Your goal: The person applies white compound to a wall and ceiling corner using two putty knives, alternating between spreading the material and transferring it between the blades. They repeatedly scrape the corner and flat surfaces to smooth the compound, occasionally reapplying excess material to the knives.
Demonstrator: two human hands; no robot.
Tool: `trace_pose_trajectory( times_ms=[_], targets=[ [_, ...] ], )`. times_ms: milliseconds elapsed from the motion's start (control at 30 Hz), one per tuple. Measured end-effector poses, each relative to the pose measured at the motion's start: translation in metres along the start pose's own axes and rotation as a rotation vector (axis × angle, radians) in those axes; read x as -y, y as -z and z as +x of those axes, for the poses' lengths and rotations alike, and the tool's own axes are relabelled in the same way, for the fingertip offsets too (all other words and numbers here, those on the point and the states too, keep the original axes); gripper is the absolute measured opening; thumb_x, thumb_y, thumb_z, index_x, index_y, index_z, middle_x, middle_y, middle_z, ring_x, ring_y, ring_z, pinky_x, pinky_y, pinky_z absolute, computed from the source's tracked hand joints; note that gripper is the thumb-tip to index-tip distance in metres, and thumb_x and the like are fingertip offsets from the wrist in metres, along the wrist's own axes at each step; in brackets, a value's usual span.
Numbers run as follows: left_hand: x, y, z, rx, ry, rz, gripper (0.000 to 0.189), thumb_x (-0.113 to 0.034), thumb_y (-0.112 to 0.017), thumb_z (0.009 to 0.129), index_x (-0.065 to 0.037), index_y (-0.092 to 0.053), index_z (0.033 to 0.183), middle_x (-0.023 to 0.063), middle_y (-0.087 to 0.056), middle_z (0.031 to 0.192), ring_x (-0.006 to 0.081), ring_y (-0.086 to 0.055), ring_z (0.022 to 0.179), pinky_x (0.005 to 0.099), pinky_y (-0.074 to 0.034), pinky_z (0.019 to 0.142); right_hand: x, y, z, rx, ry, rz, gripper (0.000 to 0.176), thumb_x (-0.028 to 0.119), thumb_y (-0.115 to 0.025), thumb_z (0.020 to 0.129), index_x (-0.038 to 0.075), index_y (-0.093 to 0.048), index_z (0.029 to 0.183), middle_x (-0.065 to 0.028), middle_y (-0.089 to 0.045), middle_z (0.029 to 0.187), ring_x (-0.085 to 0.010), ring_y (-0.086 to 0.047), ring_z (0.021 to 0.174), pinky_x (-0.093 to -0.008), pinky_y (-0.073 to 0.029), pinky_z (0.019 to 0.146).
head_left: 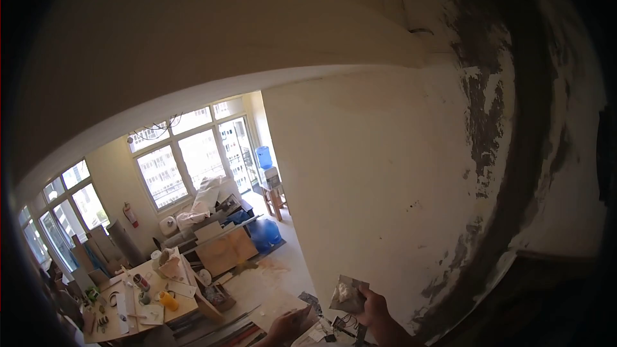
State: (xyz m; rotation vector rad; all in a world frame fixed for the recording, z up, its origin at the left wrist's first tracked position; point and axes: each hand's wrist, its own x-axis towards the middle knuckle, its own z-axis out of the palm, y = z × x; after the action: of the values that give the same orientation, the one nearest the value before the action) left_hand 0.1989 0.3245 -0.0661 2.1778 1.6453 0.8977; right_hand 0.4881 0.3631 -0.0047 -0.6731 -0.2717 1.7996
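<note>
At the bottom edge of the view the right hand (pixel 374 305) is closed around the handle of a broad putty knife (pixel 348 294). The blade is turned up and carries a lump of white filler (pixel 345 291). Just beside it, lower and to the left, the left hand (pixel 286 325) lies against the edge of a flat grey board (pixel 306 316). I cannot tell whether its fingers close on the board.

The knife is held near the wall (pixel 360 173) but not on it. Most of that wall reads pale and even. A curving dark band (pixel 517 154) of bare, patchy surface runs from the top right down toward the hands, with scattered spots beside it. As I judge it, the greater part is coated and this band is what is left.

Far below, on the floor, a cluttered desk (pixel 183 311) bears a yellow cup (pixel 168 300) and small items too small to name. The cup's contents do not show. Beyond it stands a plywood crate (pixel 226 252) whose inside is hidden. Beside the crate are blue water jugs (pixel 265 232), and a blue bottle (pixel 263 156) sits on a dispenser. How full they are cannot be told. Bright windows (pixel 186 164) close the room.
</note>
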Motion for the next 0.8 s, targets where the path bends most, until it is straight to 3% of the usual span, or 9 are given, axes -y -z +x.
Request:
trace_pose_trajectory(
  times_ms=[33, 133, 200, 300, 400, 600, 700, 733, 800],
  targets=[
    [0.012, -0.009, -0.004, 0.025, 0.052, -0.078, 0.026, -0.011, -0.058, 0.089, -0.004, -0.067, 0.112, 0.0144, -0.07, 0.101, 0.0277, -0.067, 0.088, 0.0405, -0.054, 0.077, -0.014, 0.037, 0.019, -0.014, 0.075, -0.12, 0.063, 0.024, -0.083, 0.073, -0.002, -0.054, 0.121, -0.0164, -0.066, 0.109, -0.0256, -0.067, 0.101, -0.0373, -0.053, 0.091],
    [0.045, -0.026, -0.016, 0.077, 0.27, -0.499, 0.021, -0.01, -0.057, 0.089, -0.003, -0.068, 0.105, 0.0125, -0.069, 0.093, 0.0217, -0.066, 0.084, 0.0383, -0.054, 0.072, -0.033, 0.089, 0.02, -0.008, 0.185, -0.397, 0.043, 0.027, -0.064, 0.088, 0.005, -0.052, 0.124, -0.0127, -0.06, 0.114, -0.0297, -0.061, 0.106, -0.0517, -0.048, 0.095],
    [0.054, -0.033, -0.024, 0.073, 0.519, -1.022, 0.018, -0.011, -0.059, 0.088, -0.004, -0.069, 0.1, 0.0115, -0.068, 0.088, 0.0184, -0.066, 0.08, 0.0376, -0.053, 0.068, 0.004, -0.017, -0.059, -0.407, -0.063, -0.149, 0.032, 0.029, -0.054, 0.098, 0.009, -0.053, 0.124, -0.0101, -0.057, 0.114, -0.0313, -0.056, 0.112, -0.0594, -0.046, 0.095],
    [0.053, -0.02, -0.03, 0.097, 0.567, -1.001, 0.014, -0.01, -0.06, 0.086, -0.006, -0.071, 0.094, 0.0129, -0.068, 0.08, 0.0201, -0.066, 0.072, 0.037, -0.053, 0.063, -0.006, 0.015, -0.05, -0.394, -0.081, -0.114, 0.032, 0.028, -0.055, 0.097, 0.009, -0.054, 0.122, -0.01, -0.058, 0.114, -0.0311, -0.056, 0.112, -0.0595, -0.047, 0.094],
    [0.061, -0.027, -0.031, 0.057, 0.232, -0.398, 0.015, -0.013, -0.066, 0.08, -0.007, -0.071, 0.093, 0.0141, -0.068, 0.075, 0.0249, -0.065, 0.065, 0.0377, -0.053, 0.061, -0.009, 0.024, -0.055, -0.355, -0.066, -0.098, 0.03, 0.027, -0.055, 0.097, 0.009, -0.056, 0.121, -0.0104, -0.058, 0.116, -0.03, -0.057, 0.111, -0.058, -0.048, 0.093],
    [0.051, -0.03, -0.028, 0.142, 0.246, -0.506, 0.031, -0.024, -0.076, 0.069, -0.009, -0.071, 0.095, 0.0162, -0.067, 0.074, 0.0307, -0.065, 0.067, 0.039, -0.053, 0.063, -0.016, 0.021, -0.059, -0.423, -0.061, -0.081, 0.031, 0.024, -0.056, 0.096, 0.007, -0.055, 0.123, -0.0108, -0.059, 0.117, -0.028, -0.059, 0.108, -0.0538, -0.05, 0.092],
    [0.041, -0.043, -0.031, -0.023, 0.224, -0.606, 0.024, -0.028, -0.071, 0.077, -0.008, -0.07, 0.091, 0.0139, -0.065, 0.069, 0.0266, -0.063, 0.059, 0.0391, -0.05, 0.058, -0.05, 0.109, -0.018, -0.216, 0.12, -0.4, 0.033, 0.025, -0.057, 0.096, 0.006, -0.055, 0.122, -0.011, -0.059, 0.115, -0.0283, -0.06, 0.108, -0.0523, -0.051, 0.092],
    [0.039, -0.036, -0.026, 0.051, 0.506, -0.896, 0.023, -0.022, -0.068, 0.082, -0.005, -0.068, 0.098, 0.0132, -0.066, 0.08, 0.0266, -0.064, 0.072, 0.0396, -0.051, 0.069, -0.055, 0.118, -0.015, -0.205, 0.123, -0.421, 0.033, 0.025, -0.058, 0.095, 0.006, -0.056, 0.122, -0.0109, -0.06, 0.114, -0.0281, -0.06, 0.107, -0.0516, -0.051, 0.092],
    [0.032, -0.022, -0.008, 0.2, 1.096, -1.452, 0.025, -0.009, -0.062, 0.09, 0.001, -0.062, 0.113, 0.0118, -0.067, 0.103, 0.0266, -0.066, 0.098, 0.0404, -0.054, 0.091, -0.027, 0.052, -0.047, -0.354, -0.04, -0.215, 0.034, 0.026, -0.059, 0.095, 0.005, -0.056, 0.122, -0.0102, -0.06, 0.113, -0.0269, -0.06, 0.106, -0.0495, -0.051, 0.093]
  ],
)
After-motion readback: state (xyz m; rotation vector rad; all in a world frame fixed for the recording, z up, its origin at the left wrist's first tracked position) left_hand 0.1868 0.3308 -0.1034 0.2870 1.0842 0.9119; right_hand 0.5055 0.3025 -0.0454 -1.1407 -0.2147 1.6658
